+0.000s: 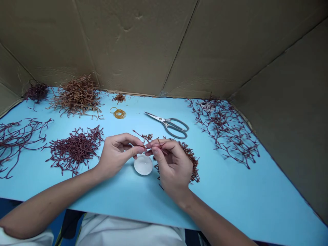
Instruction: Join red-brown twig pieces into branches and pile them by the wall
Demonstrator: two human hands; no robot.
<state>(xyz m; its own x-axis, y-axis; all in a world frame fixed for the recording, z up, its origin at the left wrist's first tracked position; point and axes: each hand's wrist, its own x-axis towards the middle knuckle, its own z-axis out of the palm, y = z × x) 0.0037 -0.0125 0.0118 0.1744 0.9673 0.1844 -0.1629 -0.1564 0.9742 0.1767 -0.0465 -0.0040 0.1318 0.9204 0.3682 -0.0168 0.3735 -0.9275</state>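
Note:
Both hands meet above a small whitish translucent dish (142, 166) near the middle of the blue table. My left hand (118, 151) is closed in a pinch on a thin reddish-brown twig (138, 134), whose end sticks up past the fingertips. Thumb and fingers of my right hand (175, 164) are also closed, on a short forked twig (160, 145). The fingertips nearly touch, and the spot between them is too small to make out. Partly hidden under my right hand lies a heap of short brown twig pieces (192, 159).
Grey-handled scissors (170, 124) lie beyond the hands, with yellow rubber bands (119, 113) to their left. Dark red twigs (74, 147), a brown twig pile (79, 95) and long stems (20, 136) lie left. Branched twigs (225, 128) spread right. Cardboard walls (143, 44) enclose the table.

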